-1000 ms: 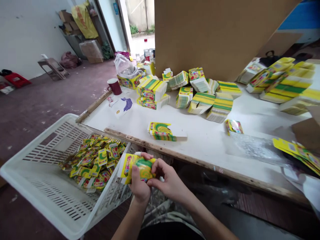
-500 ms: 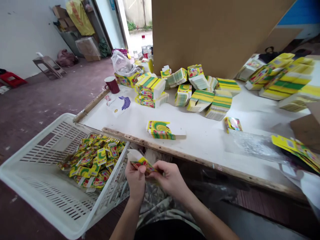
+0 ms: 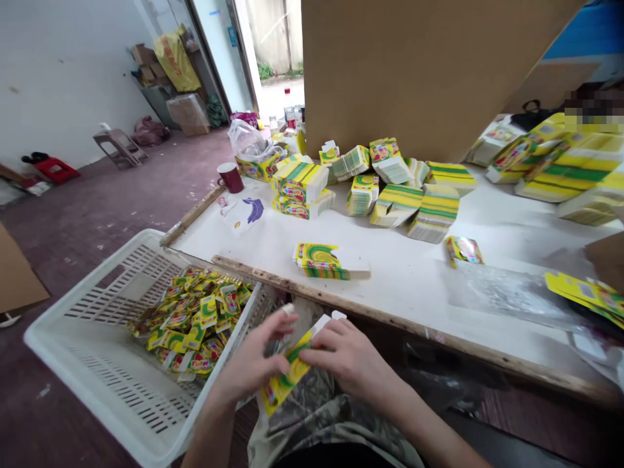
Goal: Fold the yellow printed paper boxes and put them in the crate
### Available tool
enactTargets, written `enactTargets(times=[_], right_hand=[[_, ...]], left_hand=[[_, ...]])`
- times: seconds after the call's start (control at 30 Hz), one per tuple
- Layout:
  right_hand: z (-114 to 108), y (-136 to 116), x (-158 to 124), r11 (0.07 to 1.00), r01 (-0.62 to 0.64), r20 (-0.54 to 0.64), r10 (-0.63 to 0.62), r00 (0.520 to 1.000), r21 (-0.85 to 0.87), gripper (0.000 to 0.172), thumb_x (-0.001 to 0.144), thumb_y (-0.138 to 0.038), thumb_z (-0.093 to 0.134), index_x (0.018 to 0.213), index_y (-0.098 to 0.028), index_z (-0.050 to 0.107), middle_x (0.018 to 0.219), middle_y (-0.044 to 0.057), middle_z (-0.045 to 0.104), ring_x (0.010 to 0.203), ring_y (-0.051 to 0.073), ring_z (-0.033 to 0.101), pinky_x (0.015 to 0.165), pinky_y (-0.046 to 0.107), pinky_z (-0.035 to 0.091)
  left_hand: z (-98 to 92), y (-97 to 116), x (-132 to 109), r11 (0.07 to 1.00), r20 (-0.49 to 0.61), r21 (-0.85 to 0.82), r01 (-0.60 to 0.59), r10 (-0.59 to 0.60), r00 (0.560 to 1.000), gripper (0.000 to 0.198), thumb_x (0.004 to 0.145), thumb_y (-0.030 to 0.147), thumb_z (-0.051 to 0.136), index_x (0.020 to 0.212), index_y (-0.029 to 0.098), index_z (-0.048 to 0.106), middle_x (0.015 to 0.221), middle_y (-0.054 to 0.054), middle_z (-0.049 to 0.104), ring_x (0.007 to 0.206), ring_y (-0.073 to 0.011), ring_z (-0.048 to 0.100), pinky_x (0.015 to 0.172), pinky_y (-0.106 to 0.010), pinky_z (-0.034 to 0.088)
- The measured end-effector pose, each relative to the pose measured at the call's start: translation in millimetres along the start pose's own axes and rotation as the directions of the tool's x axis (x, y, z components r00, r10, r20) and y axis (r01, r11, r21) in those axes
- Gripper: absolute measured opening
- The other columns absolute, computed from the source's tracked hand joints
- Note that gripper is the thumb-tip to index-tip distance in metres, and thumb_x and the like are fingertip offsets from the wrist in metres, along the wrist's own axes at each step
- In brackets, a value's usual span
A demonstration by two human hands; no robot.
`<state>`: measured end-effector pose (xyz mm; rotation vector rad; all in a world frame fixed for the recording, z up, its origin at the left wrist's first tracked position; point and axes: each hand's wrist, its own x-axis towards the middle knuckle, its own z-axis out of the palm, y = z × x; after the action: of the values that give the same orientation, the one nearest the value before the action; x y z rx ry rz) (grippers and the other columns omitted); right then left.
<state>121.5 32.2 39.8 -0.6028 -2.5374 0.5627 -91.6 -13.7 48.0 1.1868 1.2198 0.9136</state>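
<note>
Both hands hold one small yellow and green carton (image 3: pixel 287 370) over my lap, just below the table's near edge. My left hand (image 3: pixel 253 361) wraps its fingers round the carton's left side, partly blurred. My right hand (image 3: pixel 348 357) presses on the carton's upper right end, where white flaps stick out. A short stack of flat yellow cartons (image 3: pixel 322 260) lies on the table a little beyond my hands. To my left a white plastic basket (image 3: pixel 97 383) holds several folded yellow cartons (image 3: pixel 192 318).
The white table (image 3: pixel 404 266) carries several stacks of flat yellow and green cartons (image 3: pixel 419 201), a dark red mug (image 3: pixel 231 177), a clear plastic bag (image 3: pixel 251 140) and a large brown cardboard sheet (image 3: pixel 419 65). More stacks (image 3: pixel 565 162) lie far right. Stools and boxes stand across the floor.
The carton has come down from in front of the basket rim to my lap and turned lengthwise. My right hand has shifted on top of it. The view has moved slightly.
</note>
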Motion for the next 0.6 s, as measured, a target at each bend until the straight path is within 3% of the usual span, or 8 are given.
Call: enactTargets(times=[0.07,0.1,0.2,0.27,0.33,0.4,0.5,0.6], right_hand=[[5,-4,1,0.999,0.039,0.039,-0.039,0.999,0.0,0.014,0.093,-0.029,0.054,0.095,-0.026,0.068,0.084,0.002,0.066,0.083,0.019,0.054,0.078,0.035,0.042],[7,-5,0,1.0,0.03,0.031,-0.031,0.999,0.007,0.014,0.092,-0.028,0.055,0.098,-0.026,0.067,0.089,0.003,0.066,0.087,0.019,0.054,0.082,0.036,0.042],[11,-3,-5,0.994,-0.102,-0.128,0.107,0.986,0.044,0.038,0.09,-0.018,0.055,0.127,-0.027,0.054,0.119,0.009,0.059,0.109,0.024,0.051,0.096,0.04,0.042],[16,0,-10,0.958,-0.239,-0.314,0.279,0.908,0.159,0.055,0.088,-0.02,0.057,0.14,-0.025,0.039,0.13,0.013,0.052,0.119,0.027,0.047,0.099,0.042,0.043],[25,1,-13,0.853,-0.328,-0.394,0.487,0.779,0.406,0.058,0.087,-0.031,0.059,0.14,-0.024,0.037,0.13,0.013,0.053,0.116,0.027,0.052,0.095,0.04,0.047],[36,1,-12,0.633,-0.34,-0.246,0.653,0.716,0.695,0.053,0.088,-0.047,0.054,0.133,-0.022,0.046,0.124,0.013,0.059,0.11,0.027,0.058,0.091,0.04,0.051],[49,2,-6,0.246,-0.374,0.095,0.713,0.695,0.894,0.065,0.08,-0.069,0.05,0.121,-0.02,0.061,0.116,0.014,0.065,0.112,0.031,0.059,0.096,0.044,0.048],[54,6,-4,0.079,-0.392,0.228,0.704,0.673,0.916,0.071,0.068,-0.075,0.06,0.117,-0.023,0.065,0.123,0.012,0.064,0.121,0.033,0.053,0.104,0.046,0.039]], left_hand=[[6.0,-5,-1,0.981,0.179,0.181,0.074,-0.107,0.978,0.078,0.054,0.037,0.085,0.125,0.021,0.056,0.125,-0.008,0.063,0.113,-0.0304,0.057,0.1,-0.039,0.042],[10.3,-9,-1,0.975,0.2,0.207,0.085,-0.128,0.971,0.074,0.058,0.028,0.082,0.126,0.021,0.054,0.125,-0.007,0.062,0.116,-0.0292,0.055,0.101,-0.038,0.042],[20.7,-21,-3,0.979,0.041,0.185,0.091,-0.1,0.994,0.073,0.067,0.025,0.071,0.133,0.018,0.041,0.134,-0.01,0.054,0.124,-0.0276,0.049,0.105,-0.036,0.038],[25.2,-28,-4,0.982,-0.103,0.165,0.095,-0.079,0.992,0.073,0.072,0.031,0.066,0.135,0.017,0.032,0.136,-0.013,0.05,0.125,-0.0273,0.048,0.104,-0.035,0.039],[30.8,-34,-3,0.985,-0.214,0.163,0.054,-0.018,0.977,0.072,0.076,0.035,0.062,0.135,0.018,0.025,0.132,-0.014,0.052,0.12,-0.0262,0.052,0.1,-0.035,0.043],[39.3,-41,-1,0.979,-0.264,0.204,-0.004,0.059,0.963,0.071,0.074,0.034,0.06,0.132,0.018,0.023,0.122,-0.013,0.058,0.108,-0.0251,0.059,0.093,-0.034,0.047],[54.2,-55,5,0.943,-0.284,0.333,0.008,0.093,0.954,0.071,0.067,0.032,0.062,0.128,0.017,0.029,0.104,-0.011,0.064,0.091,-0.025,0.064,0.085,-0.035,0.049],[63.6,-69,10,0.918,-0.321,0.386,0.09,0.042,0.946,0.069,0.066,0.034,0.063,0.126,0.017,0.036,0.097,-0.011,0.067,0.084,-0.0262,0.065,0.081,-0.037,0.05]])
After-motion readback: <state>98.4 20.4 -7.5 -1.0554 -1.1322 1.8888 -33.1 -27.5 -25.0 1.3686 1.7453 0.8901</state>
